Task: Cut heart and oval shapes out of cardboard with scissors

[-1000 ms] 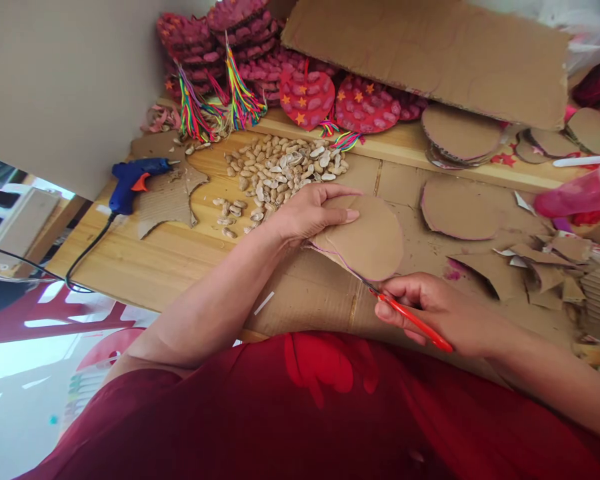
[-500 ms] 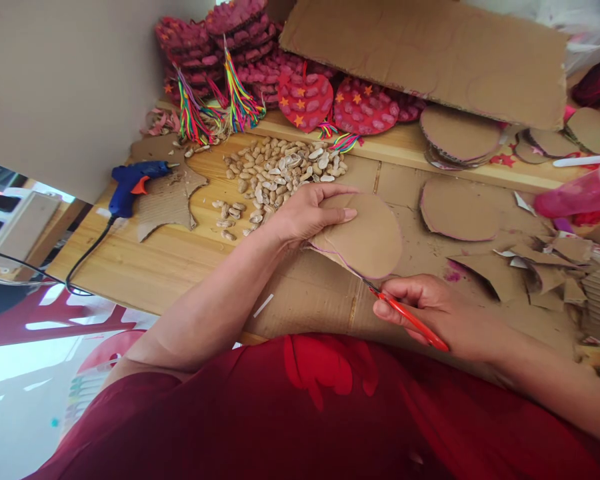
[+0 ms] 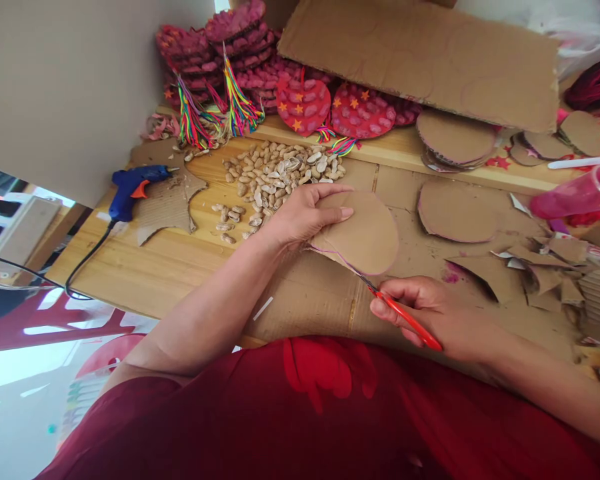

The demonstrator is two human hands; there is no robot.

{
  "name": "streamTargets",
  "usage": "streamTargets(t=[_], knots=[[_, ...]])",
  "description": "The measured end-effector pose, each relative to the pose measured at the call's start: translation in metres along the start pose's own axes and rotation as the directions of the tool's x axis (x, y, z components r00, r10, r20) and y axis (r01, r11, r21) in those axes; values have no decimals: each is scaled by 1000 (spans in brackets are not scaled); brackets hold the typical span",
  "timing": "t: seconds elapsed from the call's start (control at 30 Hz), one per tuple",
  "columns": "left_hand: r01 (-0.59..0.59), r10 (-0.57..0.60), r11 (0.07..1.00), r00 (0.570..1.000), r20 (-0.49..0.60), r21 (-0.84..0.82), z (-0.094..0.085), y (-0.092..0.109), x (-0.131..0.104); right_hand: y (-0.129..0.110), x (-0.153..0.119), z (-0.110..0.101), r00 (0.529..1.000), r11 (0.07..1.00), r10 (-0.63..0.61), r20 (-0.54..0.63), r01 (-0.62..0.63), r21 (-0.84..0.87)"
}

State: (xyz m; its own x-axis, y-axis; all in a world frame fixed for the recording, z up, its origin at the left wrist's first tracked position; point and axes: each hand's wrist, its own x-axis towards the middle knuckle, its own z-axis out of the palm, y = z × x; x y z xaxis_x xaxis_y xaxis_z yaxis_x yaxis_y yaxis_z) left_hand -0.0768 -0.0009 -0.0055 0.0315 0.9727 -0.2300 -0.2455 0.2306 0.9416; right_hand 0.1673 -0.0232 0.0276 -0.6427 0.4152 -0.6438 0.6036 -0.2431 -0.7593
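My left hand (image 3: 313, 212) grips a rounded piece of cardboard (image 3: 367, 233) by its left side, thumb on top and the other fingers partly hidden. A purple outline runs along the cardboard's lower edge. In my right hand (image 3: 420, 307) is a pair of scissors (image 3: 410, 321) with red handles, its blades at the cardboard's near edge, on the outline. Just beyond my left hand lies a heap of peanut shells (image 3: 285, 170). Another rounded cardboard cutout (image 3: 457, 212) rests to the right of the held piece.
A blue glue gun (image 3: 133, 190) lies at left on a cardboard scrap (image 3: 167, 207), its cord trailing off the table. Red decorated discs (image 3: 303, 107) with tassels stand at the back, beside a large cardboard sheet (image 3: 420, 60). Cardboard offcuts (image 3: 545, 267) and a pink cup (image 3: 575, 193) are at right.
The view has shifted very slightly. My right hand and the scissors have moved a touch leftward along with the scene; both hands keep their holds.
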Motion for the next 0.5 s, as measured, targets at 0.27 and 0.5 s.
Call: streamTargets(t=[0.27,0.5], knots=[[-12,12,1000,1000,-8,9,2,-3,1,-6,4,2,1000,999,16,9,-17,27],[-4,4,1000,1000,-21,17,2,-3,0,-2,2,-1,1000,1000,11,-24,-11,-28]])
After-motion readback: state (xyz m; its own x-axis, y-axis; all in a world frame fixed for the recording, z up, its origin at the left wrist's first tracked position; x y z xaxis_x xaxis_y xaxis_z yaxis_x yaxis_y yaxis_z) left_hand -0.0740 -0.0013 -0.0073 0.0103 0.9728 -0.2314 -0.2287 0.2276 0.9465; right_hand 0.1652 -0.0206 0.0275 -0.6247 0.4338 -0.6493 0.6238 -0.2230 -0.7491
